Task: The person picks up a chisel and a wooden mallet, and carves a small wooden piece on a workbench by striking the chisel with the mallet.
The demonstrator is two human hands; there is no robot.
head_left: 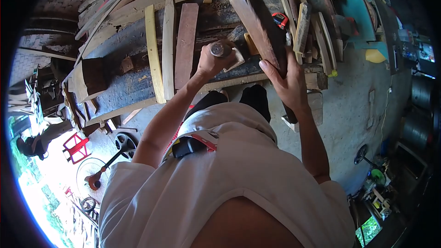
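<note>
My left hand (212, 59) is closed round the handle of a tool (221, 49) whose rounded end faces up; the rest of the tool is mostly hidden below the fist. My right hand (289, 78) grips the near end of a dark brown wooden board (257, 25), thumb on its left face, the board tilted up and away over the workbench. Just below my left hand's knuckles a pale wooden block (235, 60) shows. Between the hands, a small yellowish wood piece (251, 44) touches the board's left side.
Long wood strips, yellow (154, 50), grey-brown (168, 41) and reddish (186, 41), lie across the dark bench (133, 82). A red tape measure (279, 19) and more offcuts (301, 27) are at right. A large block (89, 79) sits left; a fan (94, 181) stands lower left.
</note>
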